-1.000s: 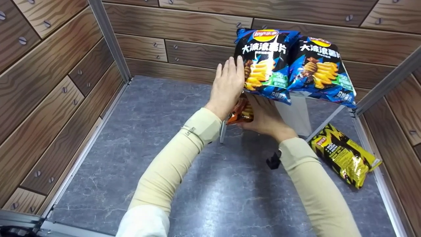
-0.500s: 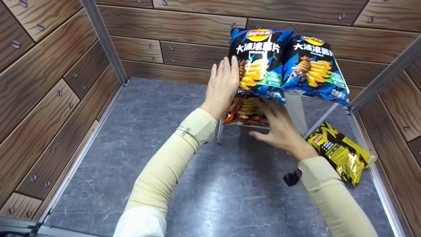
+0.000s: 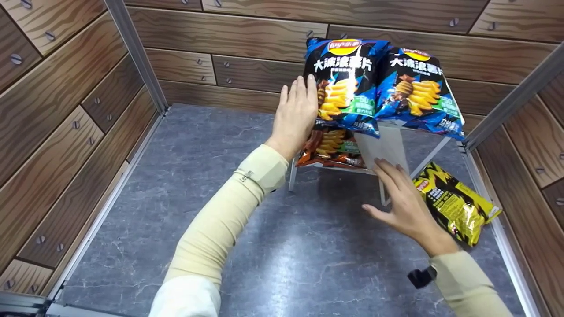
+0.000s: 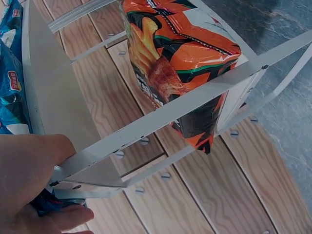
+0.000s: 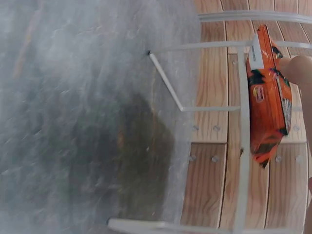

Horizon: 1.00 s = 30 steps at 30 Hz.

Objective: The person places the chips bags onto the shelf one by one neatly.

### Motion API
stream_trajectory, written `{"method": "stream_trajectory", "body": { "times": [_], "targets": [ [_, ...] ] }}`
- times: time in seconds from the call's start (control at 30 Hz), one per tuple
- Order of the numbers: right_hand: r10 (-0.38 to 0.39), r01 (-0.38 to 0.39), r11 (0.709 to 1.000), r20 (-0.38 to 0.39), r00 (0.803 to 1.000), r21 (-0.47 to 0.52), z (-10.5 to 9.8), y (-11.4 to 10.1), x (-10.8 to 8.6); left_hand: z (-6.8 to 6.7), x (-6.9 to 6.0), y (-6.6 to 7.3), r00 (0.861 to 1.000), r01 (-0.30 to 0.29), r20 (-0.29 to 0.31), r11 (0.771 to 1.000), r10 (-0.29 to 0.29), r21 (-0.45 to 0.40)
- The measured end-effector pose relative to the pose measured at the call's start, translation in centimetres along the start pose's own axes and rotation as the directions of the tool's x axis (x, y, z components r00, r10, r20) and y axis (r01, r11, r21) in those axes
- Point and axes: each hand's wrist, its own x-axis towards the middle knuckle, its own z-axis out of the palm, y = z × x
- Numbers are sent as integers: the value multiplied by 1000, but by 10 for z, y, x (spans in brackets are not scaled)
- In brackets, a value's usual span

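Observation:
Two blue-black chip bags, a left one [image 3: 341, 83] and a right one [image 3: 416, 90], lie side by side on top of a white two-level shelf rack [image 3: 387, 143]. My left hand [image 3: 296, 116] holds the rack's upper left corner, its fingers straight along the left bag. In the left wrist view, its thumb [image 4: 61, 148] lies against the frame on the other side of that corner. An orange chip bag [image 3: 335, 147] rests on the lower level, partly hidden by the bags above. My right hand [image 3: 405, 204] hovers before the rack's right side, fingers spread, holding nothing.
A yellow-black chip bag [image 3: 458, 204] lies on the grey marbled floor [image 3: 211, 176] to the right of the rack. Wood-patterned walls [image 3: 246, 72] with metal posts [image 3: 136, 57] close in the back and sides.
My right hand has let go of the orange chip bag and drawn back to the right and toward me. The bag now shows fully along the lower shelf. My left hand keeps its place.

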Motion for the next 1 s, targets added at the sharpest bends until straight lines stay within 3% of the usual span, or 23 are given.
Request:
{"method": "stream_trajectory", "body": {
  "times": [0.3,0.5,0.63,0.8,0.9,1.0],
  "targets": [
    [13,-15,1000,-62,998,-27,-6,19,-44,-1,0,-1,999,5,42,1000,-6,3],
    [193,-199,977,-81,978,-77,-11,43,-80,-1,0,1,1000,0,14,1000,0,10],
    [346,-353,929,-80,935,-108,-13,63,-100,-1,0,0,1000,-4,12,1000,4,18],
    [491,-493,851,-57,869,-179,-16,83,-119,0,-1,0,1000,-11,20,1000,11,28],
    [583,-571,796,0,813,-204,-19,93,-125,0,-1,0,1000,-14,9,999,13,38],
    [669,-641,734,76,739,-226,-23,102,-131,-1,-1,-1,1000,-20,-3,999,20,39]
  ]
}}
